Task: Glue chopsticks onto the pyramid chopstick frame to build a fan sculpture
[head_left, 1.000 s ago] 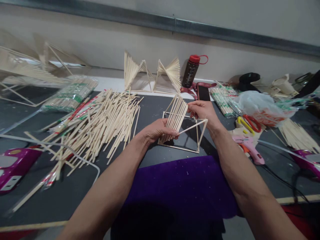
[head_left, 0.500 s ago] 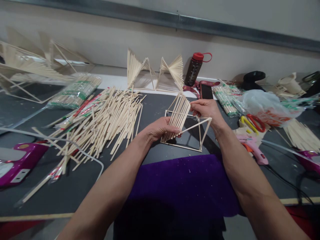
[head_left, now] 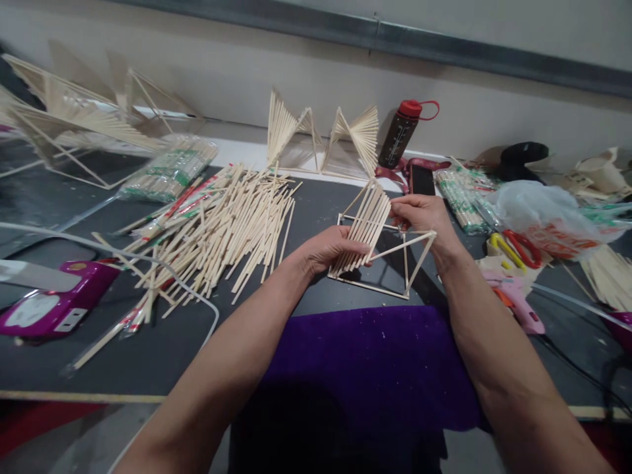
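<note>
A small model frame [head_left: 368,289] made of thin wooden sticks stands on the dark table, with a slanted row of sticks [head_left: 368,217] laid side by side across it. My left hand [head_left: 340,249] is closed around the lower ends of that row, its thumb lying over them. At the upper right end of the row, my right hand [head_left: 417,214] pinches the outermost stick; its fingertips are partly hidden. To the left lies a big heap of loose wooden sticks [head_left: 237,237], like chopsticks.
Two finished-looking stick models [head_left: 350,145] stand at the back beside a red-capped bottle [head_left: 399,135]. On the right are a pink glue gun [head_left: 523,306], scissors [head_left: 523,250] and a plastic bag [head_left: 538,210]. A purple lamp-like device [head_left: 64,296] is at left, and purple cloth [head_left: 370,355] in front.
The camera view has turned slightly left, so everything appears farther right. Both hands keep their hold on the stick frame with hardly any movement.
</note>
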{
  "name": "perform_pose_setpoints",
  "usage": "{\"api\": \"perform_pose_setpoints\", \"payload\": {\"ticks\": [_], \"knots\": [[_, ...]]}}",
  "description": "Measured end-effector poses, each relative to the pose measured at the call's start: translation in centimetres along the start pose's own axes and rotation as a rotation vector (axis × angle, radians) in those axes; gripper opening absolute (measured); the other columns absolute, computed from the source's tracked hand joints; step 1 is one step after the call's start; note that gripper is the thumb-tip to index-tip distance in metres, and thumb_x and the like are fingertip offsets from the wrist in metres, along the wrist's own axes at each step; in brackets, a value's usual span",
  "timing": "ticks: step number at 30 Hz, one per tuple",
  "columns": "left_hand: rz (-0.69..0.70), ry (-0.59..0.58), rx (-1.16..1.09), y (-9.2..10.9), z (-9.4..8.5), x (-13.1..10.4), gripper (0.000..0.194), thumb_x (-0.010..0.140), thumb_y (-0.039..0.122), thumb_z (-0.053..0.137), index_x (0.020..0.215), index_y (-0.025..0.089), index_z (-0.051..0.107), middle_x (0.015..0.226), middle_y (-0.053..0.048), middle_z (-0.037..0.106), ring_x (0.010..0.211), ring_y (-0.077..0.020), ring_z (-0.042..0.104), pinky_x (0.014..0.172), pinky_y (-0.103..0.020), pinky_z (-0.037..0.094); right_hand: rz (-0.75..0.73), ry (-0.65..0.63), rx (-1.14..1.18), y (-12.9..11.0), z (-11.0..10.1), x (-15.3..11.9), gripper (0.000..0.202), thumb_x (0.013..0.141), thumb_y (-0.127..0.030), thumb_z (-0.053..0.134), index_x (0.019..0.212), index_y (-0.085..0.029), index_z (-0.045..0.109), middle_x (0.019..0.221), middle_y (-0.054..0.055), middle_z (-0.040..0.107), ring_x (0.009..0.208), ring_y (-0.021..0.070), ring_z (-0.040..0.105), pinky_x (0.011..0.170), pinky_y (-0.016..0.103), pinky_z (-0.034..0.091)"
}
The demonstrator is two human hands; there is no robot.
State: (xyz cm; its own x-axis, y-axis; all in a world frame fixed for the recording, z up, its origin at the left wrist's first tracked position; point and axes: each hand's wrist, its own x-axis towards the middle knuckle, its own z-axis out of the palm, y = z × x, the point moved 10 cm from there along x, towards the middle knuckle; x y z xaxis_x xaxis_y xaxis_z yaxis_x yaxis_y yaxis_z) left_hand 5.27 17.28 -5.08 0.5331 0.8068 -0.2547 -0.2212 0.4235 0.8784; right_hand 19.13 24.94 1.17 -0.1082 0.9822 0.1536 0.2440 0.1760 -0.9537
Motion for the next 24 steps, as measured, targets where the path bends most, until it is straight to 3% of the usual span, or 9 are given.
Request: {"api": "perform_pose_setpoints", "payload": {"ticks": [8,14,24], "knots": [[-0.015,0.020,-0.029,-0.5,-0.2,0.4,0.019,0.062,0.019,0.078,0.077,0.010,0.068,0.065,-0.007,0.068,0.058,-0.0157,0.064,0.061,-0.030,0.052,0.006,-0.010,-0.029,-0.3,0.4,-0.1,0.021,0.068,-0.026,0.066,0.082,-0.013,0.076,0.061,0.003,0.065,0.051,0.0098,0.056,0.042,0.020,0.039],[-0.047,0.035,-0.020,-0.9,-0.4,0.1,0.028,0.061,0.023,0.077,0.084,0.009,0.068,0.062,-0.007,0.067,0.055,-0.0163,0.062,0.052,-0.025,0.046,0.019,-0.028,-0.003,-0.1,1.0,-0.2,0.023,0.068,-0.028,0.067,0.082,-0.013,0.075,0.065,0.003,0.067,0.052,0.0106,0.058,0.043,0.020,0.040],[-0.059,0.085,0.014,-1.1,-1.0,-0.2,0.028,0.063,0.024,0.079,0.084,0.009,0.069,0.063,-0.005,0.065,0.054,-0.0135,0.060,0.050,-0.023,0.045,0.014,-0.056,0.017,-0.2,1.3,-0.2,0.023,0.069,-0.028,0.064,0.083,-0.012,0.074,0.067,0.003,0.067,0.053,0.0105,0.059,0.044,0.020,0.039]]}}
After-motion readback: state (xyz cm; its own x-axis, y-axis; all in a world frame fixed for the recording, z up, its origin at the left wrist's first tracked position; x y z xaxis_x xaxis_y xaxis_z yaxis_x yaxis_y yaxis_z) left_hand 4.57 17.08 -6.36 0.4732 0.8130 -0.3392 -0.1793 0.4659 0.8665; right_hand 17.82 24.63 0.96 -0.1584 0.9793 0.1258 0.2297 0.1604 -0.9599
